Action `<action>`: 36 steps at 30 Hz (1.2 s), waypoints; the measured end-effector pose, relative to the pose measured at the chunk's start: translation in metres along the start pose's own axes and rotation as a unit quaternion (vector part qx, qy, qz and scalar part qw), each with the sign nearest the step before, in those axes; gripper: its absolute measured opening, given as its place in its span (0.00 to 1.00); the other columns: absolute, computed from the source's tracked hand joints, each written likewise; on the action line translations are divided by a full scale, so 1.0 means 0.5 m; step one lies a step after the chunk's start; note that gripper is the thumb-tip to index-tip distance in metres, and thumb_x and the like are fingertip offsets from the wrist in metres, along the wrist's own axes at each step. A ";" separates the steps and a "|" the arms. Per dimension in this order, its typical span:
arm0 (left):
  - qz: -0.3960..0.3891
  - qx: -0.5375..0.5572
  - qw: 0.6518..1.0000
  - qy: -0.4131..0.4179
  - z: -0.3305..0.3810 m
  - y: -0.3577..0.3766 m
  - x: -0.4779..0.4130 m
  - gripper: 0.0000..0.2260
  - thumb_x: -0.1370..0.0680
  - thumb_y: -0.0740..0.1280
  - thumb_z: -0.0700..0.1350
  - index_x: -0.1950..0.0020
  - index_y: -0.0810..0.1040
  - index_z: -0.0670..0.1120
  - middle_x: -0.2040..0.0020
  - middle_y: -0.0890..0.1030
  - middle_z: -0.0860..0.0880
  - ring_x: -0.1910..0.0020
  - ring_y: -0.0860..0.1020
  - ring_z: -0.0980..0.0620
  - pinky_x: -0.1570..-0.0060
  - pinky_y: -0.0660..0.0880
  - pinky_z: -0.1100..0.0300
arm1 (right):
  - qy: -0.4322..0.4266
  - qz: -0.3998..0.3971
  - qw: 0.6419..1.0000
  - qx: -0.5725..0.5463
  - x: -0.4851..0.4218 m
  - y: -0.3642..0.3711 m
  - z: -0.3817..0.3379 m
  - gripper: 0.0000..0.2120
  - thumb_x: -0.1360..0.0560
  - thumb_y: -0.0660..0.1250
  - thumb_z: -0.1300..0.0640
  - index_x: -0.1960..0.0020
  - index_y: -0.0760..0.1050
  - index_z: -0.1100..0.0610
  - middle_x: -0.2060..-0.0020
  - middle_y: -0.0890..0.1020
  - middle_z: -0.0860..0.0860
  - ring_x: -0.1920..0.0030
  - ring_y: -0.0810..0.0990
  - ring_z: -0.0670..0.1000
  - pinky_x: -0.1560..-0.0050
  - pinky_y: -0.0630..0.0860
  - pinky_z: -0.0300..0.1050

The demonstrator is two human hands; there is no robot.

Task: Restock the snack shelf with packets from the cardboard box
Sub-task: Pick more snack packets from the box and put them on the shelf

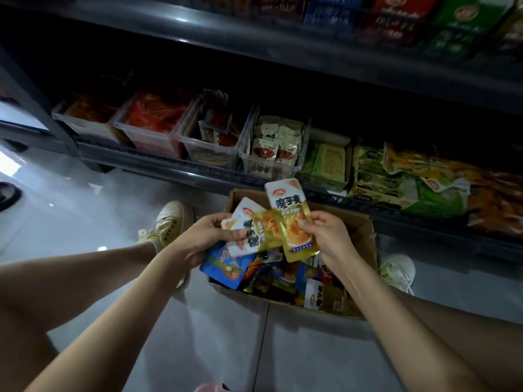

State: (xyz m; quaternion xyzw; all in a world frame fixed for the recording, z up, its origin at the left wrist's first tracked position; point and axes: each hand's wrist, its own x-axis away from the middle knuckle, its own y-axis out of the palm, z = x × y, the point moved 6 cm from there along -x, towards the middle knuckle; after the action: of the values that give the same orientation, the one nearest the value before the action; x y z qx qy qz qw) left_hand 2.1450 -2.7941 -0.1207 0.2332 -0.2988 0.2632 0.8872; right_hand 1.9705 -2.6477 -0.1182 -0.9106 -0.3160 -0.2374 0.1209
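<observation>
Over the cardboard box (363, 236), both hands pinch a fan of gold packets (278, 224): left hand (210, 236) clamped on the lower ones, right hand (325, 236) on the tallest, below the shelf (198, 171) with its clear bins (271, 148)

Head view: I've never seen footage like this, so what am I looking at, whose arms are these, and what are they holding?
No machine here: a person wears a camera on the head, looking down at their own arms. The left hand and right hand each pinch white-and-gold packets, fanned together above an open cardboard box on the floor. The box is full of mixed packets. Behind it, the low shelf carries clear bins of snacks.
</observation>
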 end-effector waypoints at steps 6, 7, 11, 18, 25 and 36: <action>0.123 0.153 0.976 0.091 -0.008 0.016 0.007 0.07 0.27 0.68 0.30 0.52 0.76 0.39 0.57 0.83 0.40 0.66 0.83 0.47 0.61 0.81 0.50 | 0.052 0.071 0.991 -0.096 0.025 0.020 0.014 0.03 0.27 0.70 0.66 0.55 0.78 0.60 0.56 0.84 0.58 0.54 0.83 0.57 0.49 0.80 0.56; 0.142 0.165 0.971 0.101 -0.009 0.017 0.007 0.06 0.26 0.68 0.31 0.52 0.76 0.40 0.56 0.82 0.40 0.65 0.83 0.46 0.59 0.81 0.49 | 0.058 0.051 0.993 -0.084 0.037 0.035 0.018 0.03 0.27 0.70 0.66 0.56 0.77 0.60 0.58 0.84 0.57 0.56 0.83 0.56 0.50 0.80 0.55; 0.191 0.152 0.961 0.127 0.001 0.007 0.011 0.06 0.26 0.70 0.33 0.52 0.77 0.41 0.55 0.84 0.41 0.62 0.83 0.45 0.55 0.81 0.47 | 0.021 0.006 1.000 0.023 0.065 0.042 0.025 0.02 0.27 0.71 0.64 0.57 0.78 0.59 0.59 0.84 0.55 0.57 0.84 0.54 0.48 0.80 0.55; 0.127 0.013 0.982 0.142 0.042 0.040 0.031 0.09 0.29 0.71 0.31 0.52 0.79 0.40 0.58 0.85 0.43 0.62 0.83 0.46 0.56 0.81 0.49 | -0.157 -0.020 0.948 0.274 0.059 0.021 -0.057 0.09 0.26 0.70 0.57 0.47 0.77 0.56 0.48 0.79 0.46 0.48 0.78 0.46 0.44 0.75 0.43; 0.102 -0.054 0.971 0.210 0.126 0.126 0.056 0.08 0.29 0.72 0.32 0.53 0.79 0.42 0.59 0.84 0.46 0.62 0.82 0.50 0.60 0.80 0.56 | -0.109 -0.088 0.986 0.093 0.116 -0.005 -0.112 0.14 0.26 0.69 0.66 0.44 0.74 0.53 0.51 0.82 0.55 0.50 0.82 0.53 0.50 0.80 0.47; 0.098 -0.073 0.950 0.288 0.347 0.290 0.110 0.08 0.27 0.71 0.34 0.54 0.77 0.45 0.54 0.83 0.44 0.59 0.82 0.47 0.57 0.80 0.49 | -0.194 0.100 0.970 -0.104 0.224 -0.305 -0.345 0.11 0.25 0.67 0.68 0.44 0.74 0.59 0.53 0.83 0.53 0.55 0.83 0.51 0.64 0.78 0.41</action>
State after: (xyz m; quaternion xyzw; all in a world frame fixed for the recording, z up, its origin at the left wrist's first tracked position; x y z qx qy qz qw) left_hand 2.0242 -2.7659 0.0760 0.0513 -0.0705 0.3824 0.9199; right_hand 1.8894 -2.5360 0.0974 -0.9738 -0.2142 -0.0749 -0.0148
